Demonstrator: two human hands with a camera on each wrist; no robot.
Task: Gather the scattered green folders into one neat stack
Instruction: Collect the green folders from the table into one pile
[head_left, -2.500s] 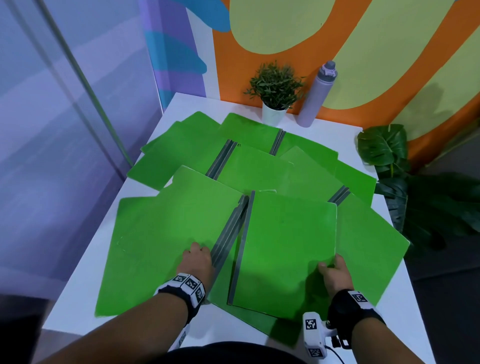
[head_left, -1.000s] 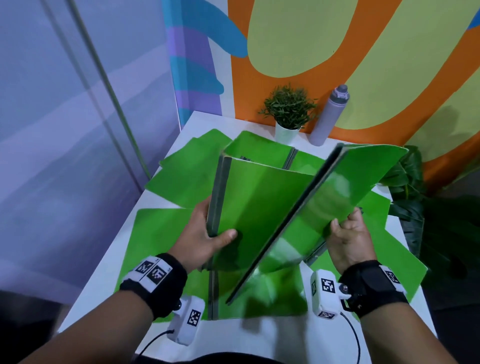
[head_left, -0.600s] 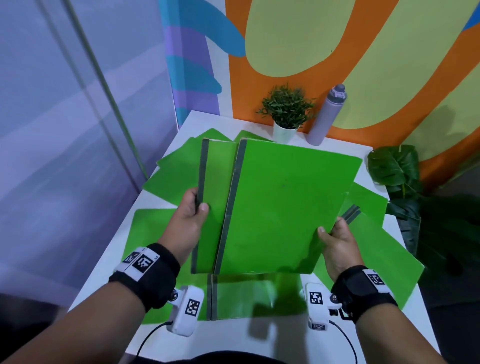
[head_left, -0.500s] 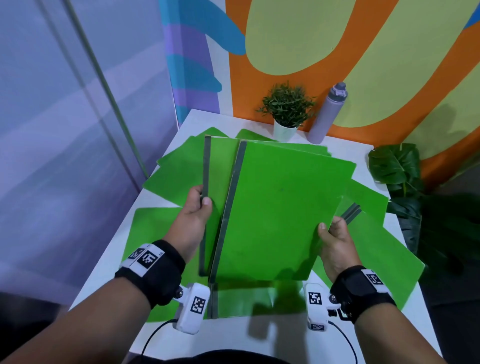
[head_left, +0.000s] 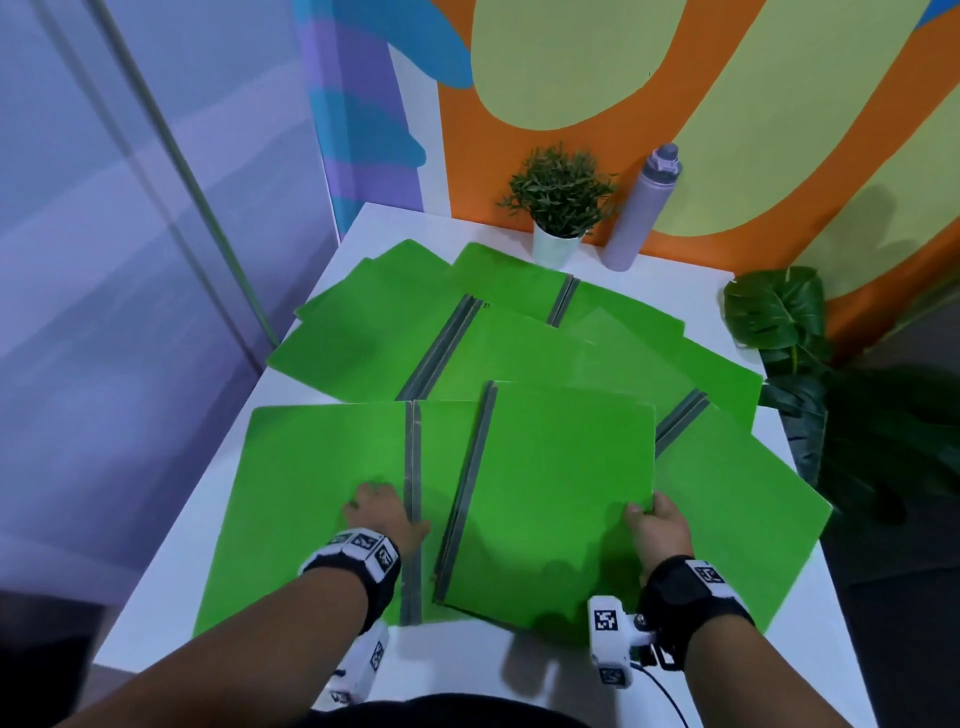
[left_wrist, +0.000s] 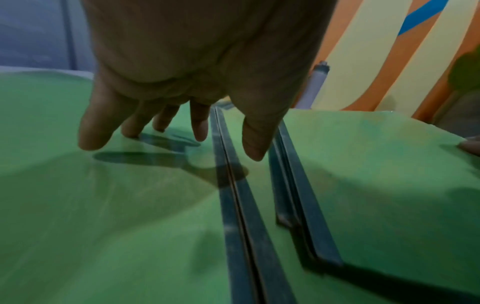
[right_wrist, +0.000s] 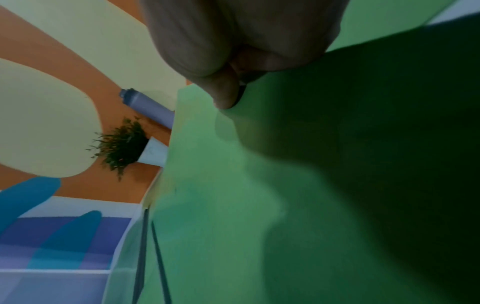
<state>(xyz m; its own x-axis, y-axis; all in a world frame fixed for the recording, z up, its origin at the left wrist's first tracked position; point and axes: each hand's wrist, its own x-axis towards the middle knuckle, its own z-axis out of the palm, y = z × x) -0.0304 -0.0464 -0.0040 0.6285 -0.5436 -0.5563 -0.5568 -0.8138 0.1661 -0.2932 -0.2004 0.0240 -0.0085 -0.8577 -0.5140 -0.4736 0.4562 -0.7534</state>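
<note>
Several green folders with grey spines lie scattered over the white table (head_left: 524, 670). A closed folder pile (head_left: 556, 499) lies flat near the front edge, on the right half of an open folder (head_left: 322, 499). My right hand (head_left: 657, 525) pinches the pile's right edge, thumb (right_wrist: 226, 92) on top. My left hand (head_left: 379, 514) rests with straight fingers (left_wrist: 91, 131) on the open folder's left leaf, beside its grey spine (left_wrist: 233, 195). More open folders (head_left: 467, 332) overlap further back, and one (head_left: 737, 525) lies at the right.
A small potted plant (head_left: 558, 208) and a grey-purple bottle (head_left: 644, 208) stand at the table's far edge against the painted wall. A large leafy plant (head_left: 789, 332) stands off the right side. A glass partition runs along the left.
The folders that both hands held up in the air have come down flat onto the open folder near the front. My left hand let go and now lies on the left leaf.
</note>
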